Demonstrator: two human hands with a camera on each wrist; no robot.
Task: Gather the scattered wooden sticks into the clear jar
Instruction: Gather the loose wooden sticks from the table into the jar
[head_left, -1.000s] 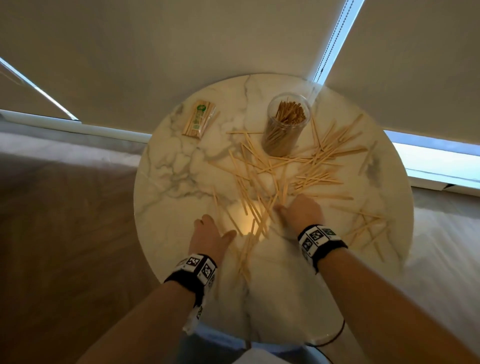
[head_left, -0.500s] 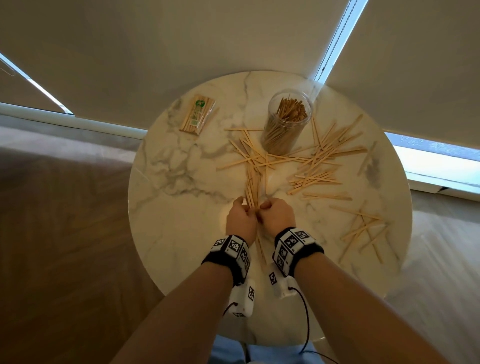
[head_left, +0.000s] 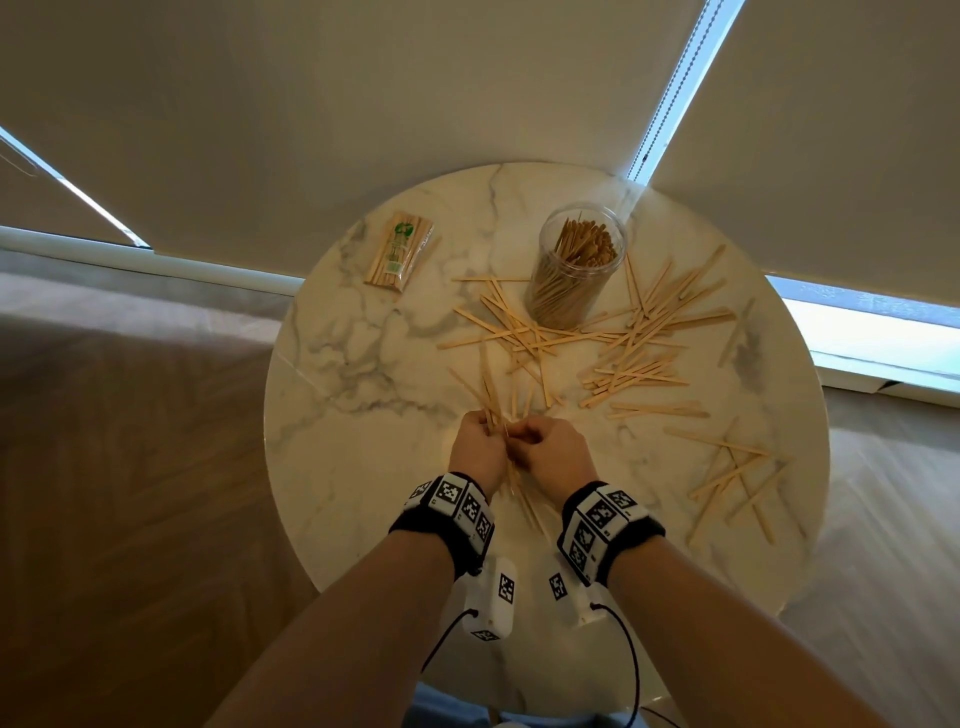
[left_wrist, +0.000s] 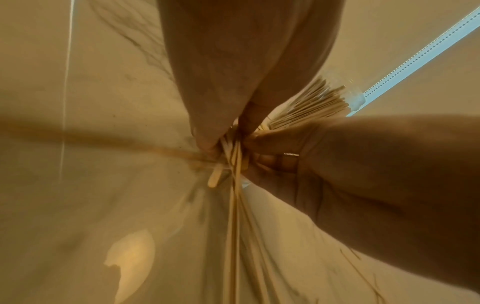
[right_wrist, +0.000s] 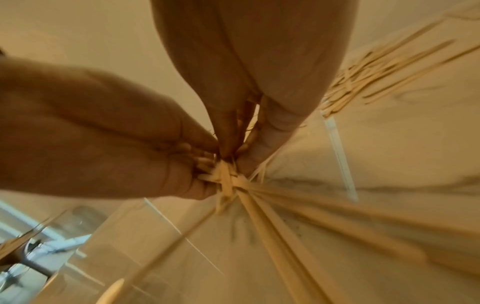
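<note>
So on the far left of the round marble table (head_left: 332, 364) you had that sealed packet of sticks (head_left: 399, 256) lying by itself, well apart from everything else. Your left hand (head_left: 477, 450) was curled around a bundle of wooden sticks (head_left: 500, 402) near the front middle of the table, and your right hand (head_left: 554, 451) was pressed right up against it, fingers pinching the same bundle from the other side. Stick ends fanned out past your knuckles and trailed back between your wrists. Farther back, the clear jar (head_left: 577, 270) stood upright, already packed with sticks, with a messy scatter of loose sticks (head_left: 631, 371) around its base and off to its right. Another small cluster (head_left: 737, 475) lay near the right edge, well apart from your hands.
</note>
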